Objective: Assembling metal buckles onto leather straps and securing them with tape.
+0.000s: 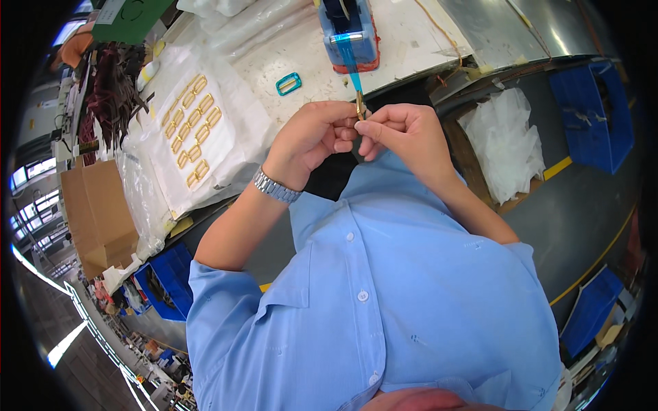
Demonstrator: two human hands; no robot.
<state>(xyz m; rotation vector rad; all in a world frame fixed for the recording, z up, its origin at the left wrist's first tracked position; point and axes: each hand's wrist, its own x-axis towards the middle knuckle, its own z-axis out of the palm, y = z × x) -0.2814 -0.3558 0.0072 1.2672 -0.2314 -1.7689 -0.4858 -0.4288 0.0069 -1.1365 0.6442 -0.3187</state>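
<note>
Shiny metal buckle (pixel 360 101), glossy tape (pixel 349 60)

Gold piece (pixel 360 103) partly hidden, tape dispenser (pixel 351 29) cut off above

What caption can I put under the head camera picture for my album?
Left hand and right hand hold a gold piece to blue tape from a dispenser.

Place: factory workshop | white worktable (pixel 411 44), rows of oblong gold metal buckles (pixel 203 133) | blue plastic bins (pixel 582 123) | yellow-lined grey floor (pixel 552 212)
</note>
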